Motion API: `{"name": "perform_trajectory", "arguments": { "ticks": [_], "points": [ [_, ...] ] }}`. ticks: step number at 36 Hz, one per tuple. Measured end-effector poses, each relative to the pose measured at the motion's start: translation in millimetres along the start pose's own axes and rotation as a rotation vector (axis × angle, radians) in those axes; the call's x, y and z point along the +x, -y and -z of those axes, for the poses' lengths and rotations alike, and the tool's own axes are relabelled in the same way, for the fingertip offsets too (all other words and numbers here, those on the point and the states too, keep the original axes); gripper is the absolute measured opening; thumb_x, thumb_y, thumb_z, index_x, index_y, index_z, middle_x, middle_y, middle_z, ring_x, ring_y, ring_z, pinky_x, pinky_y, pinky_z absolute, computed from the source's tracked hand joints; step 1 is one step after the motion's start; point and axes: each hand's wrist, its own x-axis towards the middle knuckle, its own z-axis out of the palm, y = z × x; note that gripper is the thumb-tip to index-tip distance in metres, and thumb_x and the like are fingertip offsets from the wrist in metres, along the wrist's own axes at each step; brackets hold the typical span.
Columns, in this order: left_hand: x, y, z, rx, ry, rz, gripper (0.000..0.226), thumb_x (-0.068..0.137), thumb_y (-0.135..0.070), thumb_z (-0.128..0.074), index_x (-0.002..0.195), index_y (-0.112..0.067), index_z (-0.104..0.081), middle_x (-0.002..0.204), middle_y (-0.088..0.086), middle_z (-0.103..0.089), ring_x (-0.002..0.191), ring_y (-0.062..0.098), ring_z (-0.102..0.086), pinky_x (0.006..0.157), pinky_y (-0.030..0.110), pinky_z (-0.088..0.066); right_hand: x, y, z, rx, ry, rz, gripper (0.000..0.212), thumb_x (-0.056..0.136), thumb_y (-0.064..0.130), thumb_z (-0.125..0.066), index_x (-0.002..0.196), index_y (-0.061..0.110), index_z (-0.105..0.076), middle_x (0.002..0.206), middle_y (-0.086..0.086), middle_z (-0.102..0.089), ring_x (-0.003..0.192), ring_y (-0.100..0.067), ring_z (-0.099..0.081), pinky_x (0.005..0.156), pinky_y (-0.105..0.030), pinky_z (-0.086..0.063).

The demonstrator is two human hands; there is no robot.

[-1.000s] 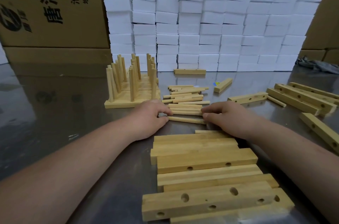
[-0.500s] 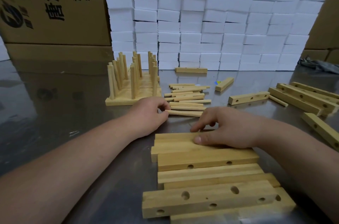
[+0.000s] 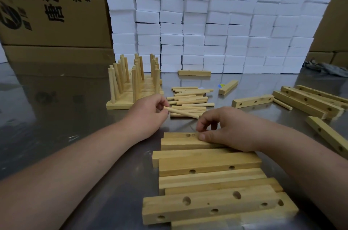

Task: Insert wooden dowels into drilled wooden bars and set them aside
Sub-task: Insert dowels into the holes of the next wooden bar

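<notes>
Shiny steel table (image 3: 56,116), and closest to the camera there's a stack of drilled bars (image 3: 207,163). The right hand (image 3: 231,128) is curled over the far end of that stack. Its thumb sits right on the seam between the last two bars, so I can't tell which one it's taking.

Just past that, the left hand (image 3: 148,115) pinches a dowel (image 3: 182,112), maybe two, by one end over the loose dowel pile (image 3: 190,98).

If it were me, I'd get that bar hole-side up and pinned flat first. Then I'd bring the dowel in dead straight over a hole and push with a slight twist, since going in crooked probably jams it.

Further back left is the rack of finished bars (image 3: 131,86) with their pegs standing up. Behind everything is a wall of white foam blocks (image 3: 216,28).

Compared with half a second ago, the dowel has come up off the pile. The right fingers have also gone from lying flat to hooked.
</notes>
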Motion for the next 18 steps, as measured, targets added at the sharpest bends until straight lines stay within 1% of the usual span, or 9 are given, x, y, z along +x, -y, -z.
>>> {"name": "perform_trajectory", "arguments": {
  "ticks": [2,3,4,6,9,12,15,16,18],
  "points": [
    [0.6,0.7,-0.2,-0.011,-0.014,-0.006,0.014,0.086,-0.017,-0.058,0.079,-0.029,-0.057,0.067,-0.011,-0.052,0.057,0.001,-0.044,0.053,0.016,-0.033,0.5,-2.3,-0.5,-0.016,0.019,-0.012,0.023,0.086,0.043,-0.059,0.11,0.043,-0.058,0.089,0.025,-0.054,0.078,0.008,-0.049,0.063,-0.01,-0.034],
    [0.9,1.1,-0.2,-0.014,-0.019,-0.01,0.015,0.086,-0.016,-0.058,0.078,-0.029,-0.057,0.067,-0.011,-0.051,0.056,0.0,-0.044,0.052,0.014,-0.033,0.6,-3.0,-0.6,-0.035,0.026,-0.021,0.031,0.087,0.044,-0.057,0.118,0.041,-0.057,0.089,0.027,-0.053,0.079,0.007,-0.048,0.064,-0.01,-0.034],
    [1.0,1.4,-0.2,-0.015,-0.022,-0.014,0.016,0.086,-0.016,-0.058,0.078,-0.029,-0.056,0.066,-0.011,-0.05,0.055,-0.001,-0.044,0.051,0.012,-0.032,0.3,-2.6,-0.6,-0.05,0.031,-0.027,0.033,0.088,0.045,-0.055,0.121,0.04,-0.057,0.087,0.029,-0.05,0.079,0.008,-0.047,0.065,-0.009,-0.034],
    [1.2,2.0,-0.2,-0.017,-0.028,-0.018,0.016,0.085,-0.016,-0.059,0.077,-0.03,-0.056,0.066,-0.011,-0.05,0.054,-0.003,-0.044,0.05,0.011,-0.033,-0.1,-1.4,0.0,-0.058,0.046,-0.026,0.029,0.09,0.044,-0.053,0.118,0.041,-0.06,0.083,0.031,-0.048,0.079,0.009,-0.047,0.067,-0.008,-0.034],
    [1.6,2.5,-0.4,-0.02,-0.034,-0.024,0.017,0.085,-0.016,-0.059,0.077,-0.03,-0.055,0.066,-0.011,-0.05,0.054,-0.003,-0.044,0.05,0.012,-0.032,-0.4,0.8,0.8,-0.061,0.067,-0.001,0.019,0.091,0.041,-0.053,0.105,0.042,-0.066,0.086,0.026,-0.055,0.084,0.006,-0.051,0.071,-0.01,-0.039],
    [1.5,2.8,-0.9,-0.02,-0.04,-0.027,0.016,0.085,-0.016,-0.059,0.077,-0.03,-0.056,0.066,-0.012,-0.05,0.055,0.0,-0.043,0.054,0.017,-0.033,-1.9,1.7,0.9,-0.057,0.069,0.009,0.015,0.091,0.04,-0.054,0.1,0.041,-0.066,0.09,0.023,-0.057,0.089,0.003,-0.052,0.075,-0.014,-0.042],
    [1.0,2.2,-0.5,-0.023,-0.041,-0.029,0.015,0.085,-0.016,-0.059,0.078,-0.029,-0.056,0.066,-0.011,-0.05,0.055,0.0,-0.043,0.055,0.019,-0.034,-1.9,2.4,1.0,-0.054,0.045,0.025,0.011,0.089,0.04,-0.057,0.098,0.041,-0.064,0.093,0.022,-0.057,0.091,0.001,-0.052,0.078,-0.02,-0.044],
    [0.9,1.9,-0.3,-0.023,-0.041,-0.03,0.015,0.086,-0.016,-0.059,0.078,-0.029,-0.057,0.067,-0.011,-0.051,0.056,0.0,-0.044,0.055,0.019,-0.034,-1.6,2.6,1.1,-0.049,0.032,0.027,0.011,0.088,0.04,-0.058,0.098,0.04,-0.063,0.093,0.022,-0.057,0.091,0.001,-0.051,0.077,-0.02,-0.044],
    [0.2,1.1,0.3,-0.02,-0.048,-0.031,0.016,0.086,-0.017,-0.058,0.078,-0.031,-0.056,0.069,-0.01,-0.052,0.058,0.002,-0.045,0.056,0.02,-0.035,-1.4,2.8,1.0,-0.031,0.012,0.027,0.01,0.087,0.039,-0.06,0.097,0.039,-0.062,0.089,0.022,-0.056,0.086,0.002,-0.051,0.071,-0.017,-0.042]
  ]
}}
